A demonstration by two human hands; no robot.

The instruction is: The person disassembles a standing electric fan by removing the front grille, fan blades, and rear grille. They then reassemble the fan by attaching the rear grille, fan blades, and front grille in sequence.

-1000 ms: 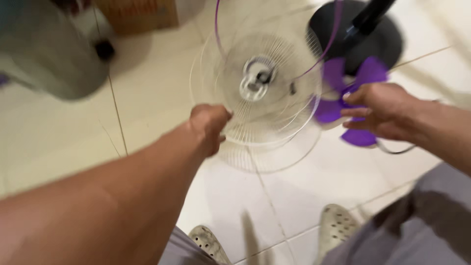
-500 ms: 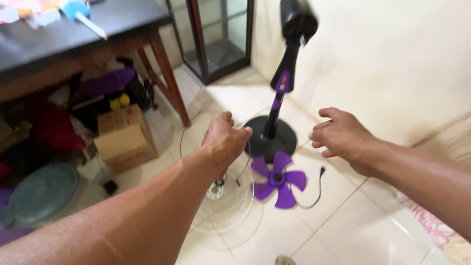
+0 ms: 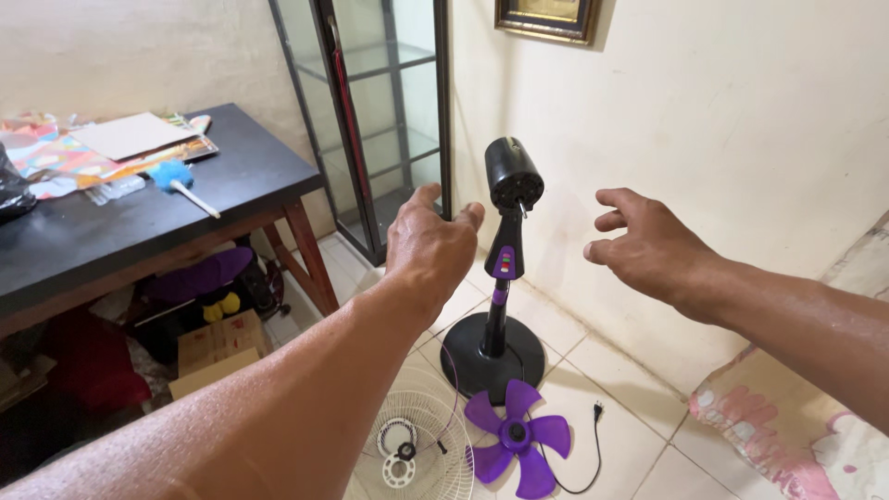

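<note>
A black pedestal fan stand [image 3: 494, 352] with a black motor head [image 3: 514, 176] and purple trim stands on the tiled floor by the wall. My left hand [image 3: 428, 243] is raised just left of the motor head, fingers apart, holding nothing. My right hand [image 3: 645, 243] hovers to the right of the motor head, open and empty. On the floor in front of the base lie a purple fan blade [image 3: 517, 436] and a white wire grille [image 3: 414, 450] with a thin purple rim ring.
A dark wooden table [image 3: 139, 222] with papers and a blue brush stands at the left, cardboard box [image 3: 219, 349] and clutter beneath it. A glass display cabinet [image 3: 370, 120] fills the corner. A patterned mattress [image 3: 806, 426] lies at the right. The fan's cord and plug [image 3: 597, 408] trail on the tiles.
My left hand has let go of the grille, which now lies on the floor. The view has lifted from the floor, and both hands have risen to either side of the motor head.
</note>
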